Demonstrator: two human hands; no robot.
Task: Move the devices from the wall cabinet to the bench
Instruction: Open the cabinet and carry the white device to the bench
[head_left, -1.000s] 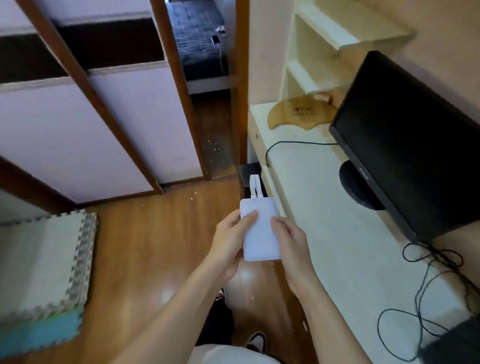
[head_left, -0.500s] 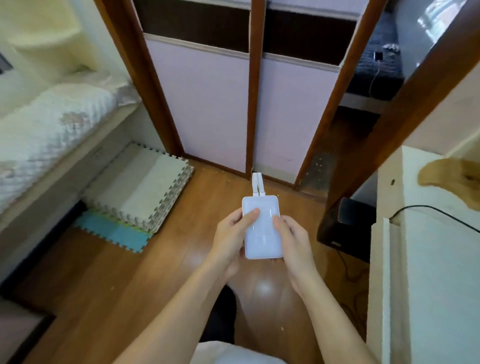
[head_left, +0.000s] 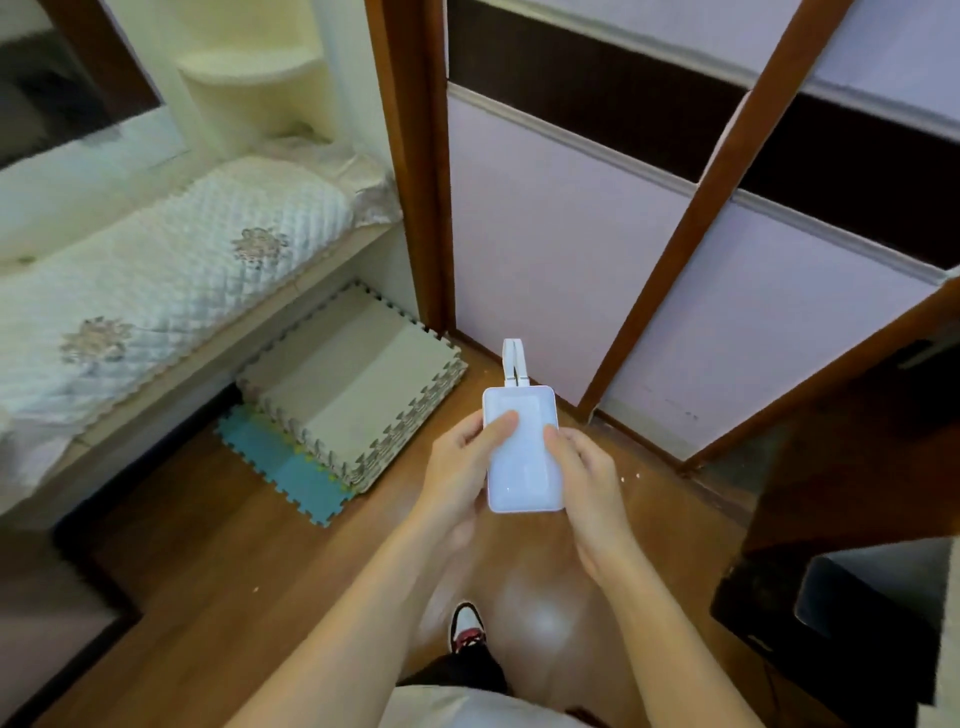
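Left hand (head_left: 457, 467) and right hand (head_left: 587, 478) grip power bank (head_left: 522, 452) — above floor (head_left: 208, 571)

A home bedroom: a white quilted bed cover (head_left: 171, 270) at left, stacked grey foam puzzle mats (head_left: 353, 395) on glossy wooden floor (head_left: 223, 566), lilac-panelled sliding doors (head_left: 550, 249) far ahead.

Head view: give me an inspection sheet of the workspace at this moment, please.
Surface: bench with quilted cover, at left; wooden floor below.
Job's things: white device, held in the air over the floor, not on the bench.
Clutter: stacked foam mats beside the bench; dark box at right.
Grips: left hand and right hand hold the device by its sides, thumbs on top.
Cables: white loop on the device's far end; nothing else seen.
Surroundings: sliding doors ahead.
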